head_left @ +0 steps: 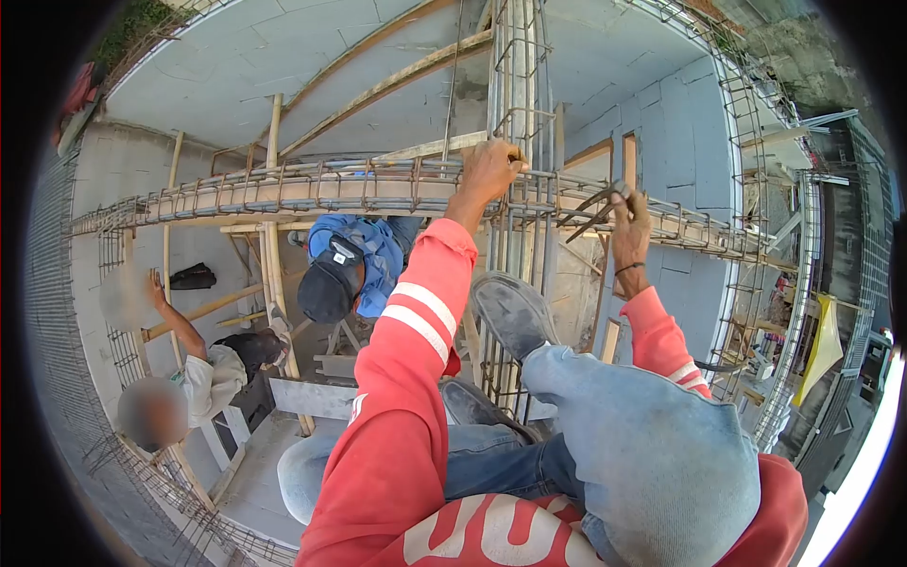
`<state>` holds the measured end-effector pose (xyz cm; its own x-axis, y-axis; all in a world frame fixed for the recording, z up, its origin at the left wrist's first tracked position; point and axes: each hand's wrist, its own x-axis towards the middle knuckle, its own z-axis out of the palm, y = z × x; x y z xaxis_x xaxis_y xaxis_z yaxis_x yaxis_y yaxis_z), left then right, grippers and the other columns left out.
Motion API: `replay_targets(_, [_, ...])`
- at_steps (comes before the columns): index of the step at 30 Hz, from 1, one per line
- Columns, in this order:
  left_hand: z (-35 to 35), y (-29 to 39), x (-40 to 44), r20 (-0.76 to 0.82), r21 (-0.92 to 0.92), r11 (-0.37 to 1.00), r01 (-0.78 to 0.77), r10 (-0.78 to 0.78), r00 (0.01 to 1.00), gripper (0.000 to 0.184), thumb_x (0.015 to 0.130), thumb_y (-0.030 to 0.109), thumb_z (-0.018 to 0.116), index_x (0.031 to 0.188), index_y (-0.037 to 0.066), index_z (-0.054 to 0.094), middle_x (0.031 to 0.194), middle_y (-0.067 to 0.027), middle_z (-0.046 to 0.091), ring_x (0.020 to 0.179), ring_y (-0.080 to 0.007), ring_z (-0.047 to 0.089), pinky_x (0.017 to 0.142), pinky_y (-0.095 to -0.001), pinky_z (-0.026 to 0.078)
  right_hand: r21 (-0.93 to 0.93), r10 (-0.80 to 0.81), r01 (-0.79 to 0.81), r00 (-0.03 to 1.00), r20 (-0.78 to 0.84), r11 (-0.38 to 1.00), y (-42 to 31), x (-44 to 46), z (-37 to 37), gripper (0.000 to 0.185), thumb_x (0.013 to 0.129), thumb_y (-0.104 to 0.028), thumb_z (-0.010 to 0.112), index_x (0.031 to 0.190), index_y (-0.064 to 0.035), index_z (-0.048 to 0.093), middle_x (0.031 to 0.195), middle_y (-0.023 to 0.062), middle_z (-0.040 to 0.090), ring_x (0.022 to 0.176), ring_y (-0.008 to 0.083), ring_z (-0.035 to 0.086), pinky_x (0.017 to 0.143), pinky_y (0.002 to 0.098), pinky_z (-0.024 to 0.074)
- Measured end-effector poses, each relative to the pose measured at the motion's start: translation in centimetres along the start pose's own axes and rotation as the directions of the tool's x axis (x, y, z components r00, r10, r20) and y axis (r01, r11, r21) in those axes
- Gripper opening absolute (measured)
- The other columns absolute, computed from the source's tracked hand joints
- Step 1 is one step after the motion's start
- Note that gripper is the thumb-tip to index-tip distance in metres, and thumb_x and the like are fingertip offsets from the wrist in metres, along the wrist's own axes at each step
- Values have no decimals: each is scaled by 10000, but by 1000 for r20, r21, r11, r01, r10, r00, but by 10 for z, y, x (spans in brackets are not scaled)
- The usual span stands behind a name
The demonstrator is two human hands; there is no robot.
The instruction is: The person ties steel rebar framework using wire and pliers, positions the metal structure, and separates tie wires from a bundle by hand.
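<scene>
My left hand, at the end of a red sleeve with white stripes, has its fingers closed at the crossing of the rebar cages, beside the upright column bars. What its fingertips hold is too small to make out. To the right, my right hand grips dark pincers, their long arms spread apart and pointing left over the horizontal rebar cage. A dark band circles my right wrist.
Below the cage, a person in a blue top and dark cap bends down. Another person in a light shirt is at the lower left. Bamboo poles stand left of centre. My shoe rests near the column bars; a yellow sheet hangs right.
</scene>
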<state>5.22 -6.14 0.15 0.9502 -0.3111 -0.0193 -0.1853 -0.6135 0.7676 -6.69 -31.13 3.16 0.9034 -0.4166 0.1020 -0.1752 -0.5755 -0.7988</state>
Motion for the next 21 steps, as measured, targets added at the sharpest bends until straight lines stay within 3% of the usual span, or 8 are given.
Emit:
replay_targets(3, [-4,1,-11,84,-22,1000,-19,20,996,216,770,199,780,977,143,757,931,-90,725,939,-290,666,863,-481,426,621,190,-170,981,35,765,-56,43,-18,354,1025,-369,506,1114,-32,564,994,88,619,924,217,614,782,350,516])
replay_targets(6, [-3,-3,-22,-30,105,977,-186,190,981,334,752,167,792,1076,162,712,1035,-80,679,1073,-296,611,907,-485,398,704,355,-337,926,127,625,-89,102,-39,405,1029,-463,446,1128,-82,539,889,63,573,844,184,600,747,324,527])
replay_targets(7, [-4,0,-24,-8,84,986,-145,146,989,379,746,156,782,1114,153,691,1090,-87,647,1122,-297,583,948,-475,373,716,227,-545,837,499,437,-74,132,-50,440,1023,-496,428,1107,-78,538,829,38,532,778,153,582,679,297,520])
replay_targets(11, [7,1,-29,-176,99,994,-39,56,983,448,720,177,789,1139,94,656,1105,-104,632,1128,-292,575,994,-461,350,210,153,-957,243,958,200,-101,143,-40,404,991,-458,524,1060,-60,531,695,-22,409,602,80,496,475,239,441])
replay_targets(15, [11,-10,-32,-201,171,981,-87,121,972,407,713,205,794,1073,73,660,1070,-107,642,1071,-284,592,989,-454,354,-101,233,-925,-14,972,366,-102,125,-24,358,915,-321,664,1076,-38,516,697,-21,442,570,69,492,420,226,399])
replay_targets(17, [11,-11,-32,-203,140,988,-69,97,974,351,714,221,793,1016,92,668,1005,-98,670,1020,-275,605,980,-439,359,-471,476,-73,96,874,879,-110,120,-17,387,812,-156,713,1092,-59,464,732,42,507,584,182,543,509,321,465])
replay_targets(18, [11,-10,-32,-207,140,988,-65,93,974,351,714,221,793,1016,92,668,1005,-98,670,1020,-275,605,980,-439,359,-471,475,-68,93,875,880,-112,120,-12,387,812,-156,713,1092,-59,464,732,42,507,584,182,543,509,321,465])
replay_targets(21, [10,-8,-30,-223,109,993,-46,70,972,313,721,228,790,980,92,678,964,-94,692,988,-271,610,971,-426,363,-323,230,843,243,942,430,-123,122,1,481,767,-71,679,1163,-45,407,889,203,616,855,379,619,762,507,504])
